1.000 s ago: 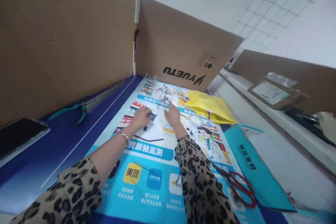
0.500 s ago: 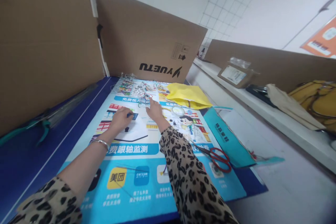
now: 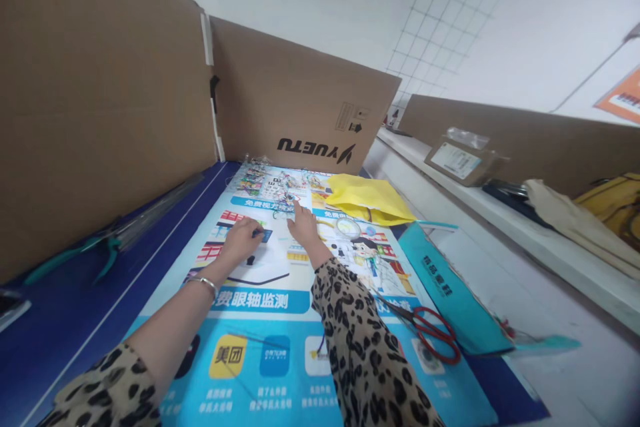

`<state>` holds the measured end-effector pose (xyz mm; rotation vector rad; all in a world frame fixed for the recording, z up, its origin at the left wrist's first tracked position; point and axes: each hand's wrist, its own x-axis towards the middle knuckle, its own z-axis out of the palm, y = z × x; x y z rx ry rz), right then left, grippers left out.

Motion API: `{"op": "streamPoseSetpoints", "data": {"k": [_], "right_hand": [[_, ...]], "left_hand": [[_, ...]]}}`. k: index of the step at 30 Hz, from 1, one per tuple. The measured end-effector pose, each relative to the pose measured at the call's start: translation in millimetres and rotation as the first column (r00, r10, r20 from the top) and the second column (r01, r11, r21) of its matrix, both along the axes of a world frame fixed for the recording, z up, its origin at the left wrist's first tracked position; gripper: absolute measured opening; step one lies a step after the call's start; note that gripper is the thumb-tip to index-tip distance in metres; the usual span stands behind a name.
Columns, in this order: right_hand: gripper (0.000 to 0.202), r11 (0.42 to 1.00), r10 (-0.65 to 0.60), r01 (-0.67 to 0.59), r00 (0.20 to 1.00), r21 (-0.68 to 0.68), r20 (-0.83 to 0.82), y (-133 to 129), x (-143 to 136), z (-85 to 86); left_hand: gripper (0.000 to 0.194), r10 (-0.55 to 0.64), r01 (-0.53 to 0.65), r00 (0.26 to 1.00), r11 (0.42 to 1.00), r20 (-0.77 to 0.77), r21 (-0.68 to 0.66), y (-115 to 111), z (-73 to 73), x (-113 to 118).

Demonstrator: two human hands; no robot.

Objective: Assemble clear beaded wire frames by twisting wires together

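Observation:
My left hand (image 3: 241, 240), with a silver bangle at the wrist, rests low over the printed poster sheet (image 3: 280, 387). Its thumb and fingers are pinched together, and whatever small dark thing may be between them is too small to name. To its right, my right hand (image 3: 304, 225) reaches forward with fingers stretched out. Those fingertips touch or hover at the near edge of a loose tangle of thin strings and small bits (image 3: 285, 199); contact is unclear. A roll of clear tape or a similar ring (image 3: 347, 228) lies right of this hand.
Red-handled scissors (image 3: 435, 333) lie at the right, beside a teal box piece (image 3: 450, 287). A yellow pouch (image 3: 370, 199) sits behind. Teal-handled pliers (image 3: 107, 253) lie left. Cardboard walls (image 3: 300, 93) stand at the back and left. A ledge (image 3: 500, 207) runs along the right.
The camera view has tilted, so the whole scene sits lower and slightly further right. Both hands keep nearly the same places over the poster. A phone-like edge now shows at far left.

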<state>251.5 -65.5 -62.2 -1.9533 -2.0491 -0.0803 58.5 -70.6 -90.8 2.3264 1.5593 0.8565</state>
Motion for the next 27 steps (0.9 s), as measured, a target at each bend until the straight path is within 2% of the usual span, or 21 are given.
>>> {"op": "streamPoseSetpoints", "data": {"k": [17,27], "right_hand": [[0.06,1.0,0.003,-0.003,1.0,-0.019,0.005,0,1,2.3],[0.061,1.0,0.008,-0.008,1.0,-0.03,-0.008,5,2,-1.9]], "left_hand": [[0.018,-0.043,0.043,0.999,0.999,0.004,0.022,4,-0.7,-2],[0.012,-0.033,0.033,0.999,0.999,0.012,0.019,-6,6.7,1]]}}
